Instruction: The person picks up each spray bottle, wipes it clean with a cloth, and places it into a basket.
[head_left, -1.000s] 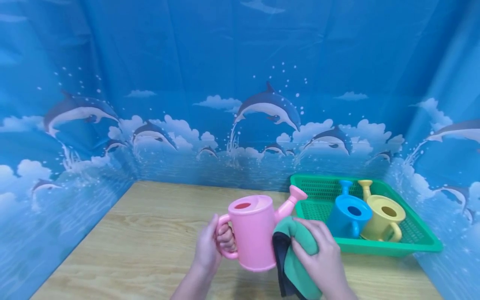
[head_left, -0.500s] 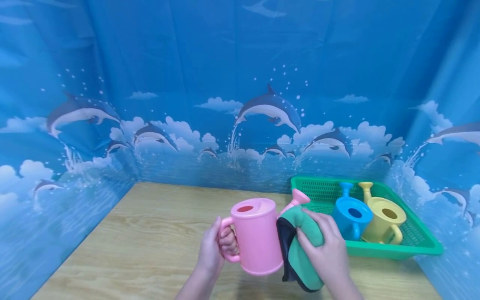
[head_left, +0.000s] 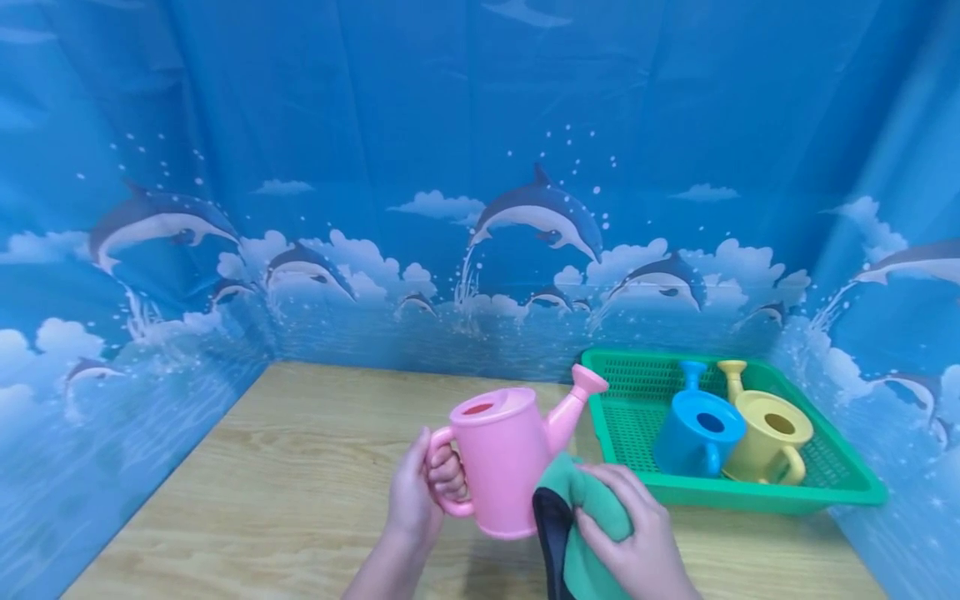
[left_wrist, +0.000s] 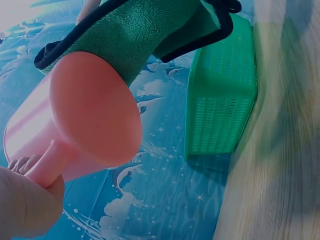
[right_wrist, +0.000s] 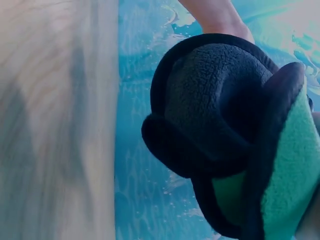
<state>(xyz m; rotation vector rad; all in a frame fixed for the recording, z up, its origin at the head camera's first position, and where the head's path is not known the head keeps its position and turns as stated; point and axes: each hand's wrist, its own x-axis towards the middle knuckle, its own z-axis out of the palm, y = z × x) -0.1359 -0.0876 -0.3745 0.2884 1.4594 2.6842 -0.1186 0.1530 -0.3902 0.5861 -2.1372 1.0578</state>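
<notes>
My left hand (head_left: 414,492) grips the handle of a pink watering can (head_left: 501,471), held up over the table with its spout pointing right. Its smooth bottom faces the left wrist camera, where the can (left_wrist: 95,110) looks tilted. In my right hand (head_left: 637,525) is a bunched green cloth (head_left: 592,533) with a dark edge, pressed against the can's right side below the spout. The right wrist view is mostly filled by the cloth's dark side (right_wrist: 205,95), which hides the can there.
A green plastic basket (head_left: 765,498) stands at the right of the wooden table (head_left: 300,467). Inside it are a blue watering can (head_left: 686,437) and a yellow watering can (head_left: 757,442). A blue dolphin-printed sheet (head_left: 420,125) walls the table at the back and sides.
The cloth went up over the spout's base half a second ago, then came down and left along the can's side. The can shifted slightly right, then back left, tilting a little.
</notes>
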